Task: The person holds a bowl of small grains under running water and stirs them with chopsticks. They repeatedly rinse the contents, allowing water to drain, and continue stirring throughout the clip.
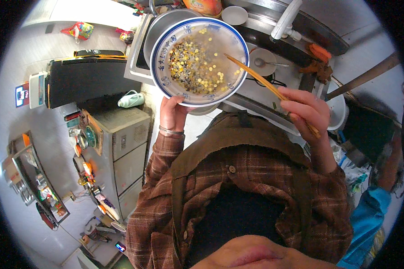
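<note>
My left hand (172,112) holds a wide white bowl with a blue rim (199,104) from below, thumb at its edge. Cloudy liquid fills much of the bowl, with a mass of yellow, pale and dark grains (192,65) gathered towards its left side. Wooden chopsticks (263,81) are gripped in my right hand (308,112); their tips reach over the bowl's right part. Whether they touch the liquid, I cannot tell. Behind the bowl is a metal pot (151,37), partly hidden.
A steel sink (256,101) lies ahead right, with a small bowl and spoon (263,64) in it and a faucet (286,22) above. A small white bowl (235,15) stands behind. At left are a thermos flask (131,99) and a metal cabinet (129,134).
</note>
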The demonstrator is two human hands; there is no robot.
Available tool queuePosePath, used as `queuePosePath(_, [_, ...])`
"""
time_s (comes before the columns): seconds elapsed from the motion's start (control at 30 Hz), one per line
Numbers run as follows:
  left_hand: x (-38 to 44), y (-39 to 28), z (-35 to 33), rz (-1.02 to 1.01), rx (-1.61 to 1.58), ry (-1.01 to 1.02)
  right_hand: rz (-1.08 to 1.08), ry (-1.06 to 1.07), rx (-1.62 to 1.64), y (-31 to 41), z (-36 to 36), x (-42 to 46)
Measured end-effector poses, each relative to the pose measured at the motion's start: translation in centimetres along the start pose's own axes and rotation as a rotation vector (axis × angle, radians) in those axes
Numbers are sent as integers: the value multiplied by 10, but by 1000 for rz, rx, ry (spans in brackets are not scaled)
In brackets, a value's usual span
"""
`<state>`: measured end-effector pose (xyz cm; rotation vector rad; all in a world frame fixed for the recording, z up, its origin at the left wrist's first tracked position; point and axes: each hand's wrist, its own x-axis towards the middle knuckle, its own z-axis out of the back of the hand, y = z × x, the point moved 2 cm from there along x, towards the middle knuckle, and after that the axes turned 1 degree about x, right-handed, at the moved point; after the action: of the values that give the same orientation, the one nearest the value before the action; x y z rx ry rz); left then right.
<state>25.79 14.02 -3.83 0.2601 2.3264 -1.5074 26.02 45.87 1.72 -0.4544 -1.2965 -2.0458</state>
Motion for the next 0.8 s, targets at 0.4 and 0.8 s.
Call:
queuePosePath(0.4, [0,-1,0,-16,31,0,80,-2,119,-24,-40,1])
queuePosePath(0.8, [-1,-3,-2,-3,42,22,11,-184,34,-66,-62,15])
